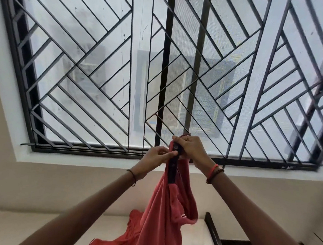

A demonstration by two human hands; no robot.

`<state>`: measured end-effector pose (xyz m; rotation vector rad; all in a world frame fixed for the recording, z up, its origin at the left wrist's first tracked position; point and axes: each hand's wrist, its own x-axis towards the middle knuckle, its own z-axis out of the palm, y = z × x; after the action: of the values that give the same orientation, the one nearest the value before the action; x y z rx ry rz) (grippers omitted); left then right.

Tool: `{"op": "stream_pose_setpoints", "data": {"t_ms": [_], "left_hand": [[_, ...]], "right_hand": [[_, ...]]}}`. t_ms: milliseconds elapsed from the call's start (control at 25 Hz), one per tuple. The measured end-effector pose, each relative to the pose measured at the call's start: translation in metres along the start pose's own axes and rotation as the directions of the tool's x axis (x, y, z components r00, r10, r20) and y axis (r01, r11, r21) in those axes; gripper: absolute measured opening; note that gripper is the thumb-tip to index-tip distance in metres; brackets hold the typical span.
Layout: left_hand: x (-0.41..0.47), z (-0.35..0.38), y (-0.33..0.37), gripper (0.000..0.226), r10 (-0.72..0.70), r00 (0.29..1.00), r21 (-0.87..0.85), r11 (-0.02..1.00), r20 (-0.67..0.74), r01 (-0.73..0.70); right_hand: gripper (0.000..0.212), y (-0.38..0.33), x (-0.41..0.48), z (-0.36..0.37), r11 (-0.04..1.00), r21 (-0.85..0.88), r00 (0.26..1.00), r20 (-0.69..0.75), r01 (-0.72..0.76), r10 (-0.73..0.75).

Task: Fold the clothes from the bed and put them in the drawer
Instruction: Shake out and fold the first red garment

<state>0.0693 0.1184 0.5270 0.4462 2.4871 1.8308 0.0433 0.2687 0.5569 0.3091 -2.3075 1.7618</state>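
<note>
Head view: both hands are raised before the barred window point(102, 79). The left hand point(157, 156) pinches the dark button placket point(172, 170) of the red shirt point(160, 219). The right hand point(190, 149) curls its fingers round the fabric just above. The shirt hangs down over the bed point(106, 227).

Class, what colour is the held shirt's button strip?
The button strip on the shirt is dark navy; head view.

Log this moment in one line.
red polo shirt: held up, unfolded | left hand: pinches placket | right hand: grips its top
</note>
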Motion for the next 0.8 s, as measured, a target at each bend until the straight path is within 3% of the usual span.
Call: {"op": "stream_pose_setpoints", "data": {"t_ms": [200, 360, 640, 720, 800], "left_hand": [[0.012, 0.0, 0.001, 0.047, 0.009, 1.0, -0.079, 0.997, 0.004, -0.008], [0.018, 0.004, 0.008, 0.041, 0.02, 1.0, -0.102, 0.995, 0.015, -0.019], [0.026, 0.012, 0.015, 0.021, 0.0, 1.0, -0.183, 0.983, 0.002, 0.001], [0.028, 0.011, 0.015, 0.021, -0.007, 0.999, -0.209, 0.978, -0.039, -0.002], [0.03, 0.008, 0.017, 0.023, -0.003, 0.997, -0.215, 0.977, -0.072, -0.013]], "right_hand": [[0.023, -0.009, -0.005, -0.01, 0.998, 0.06, 0.997, 0.081, 0.006, -0.011], [0.019, -0.006, -0.004, -0.019, 0.994, 0.111, 0.999, 0.053, 0.004, -0.01], [0.021, 0.006, -0.007, -0.025, 0.979, 0.198, 0.998, 0.033, -0.051, 0.046], [0.025, 0.02, -0.014, -0.021, 0.97, 0.232, 0.997, -0.009, -0.075, 0.08], [0.04, 0.05, -0.035, -0.01, 0.987, 0.152, 0.992, -0.104, -0.053, 0.069]]}}
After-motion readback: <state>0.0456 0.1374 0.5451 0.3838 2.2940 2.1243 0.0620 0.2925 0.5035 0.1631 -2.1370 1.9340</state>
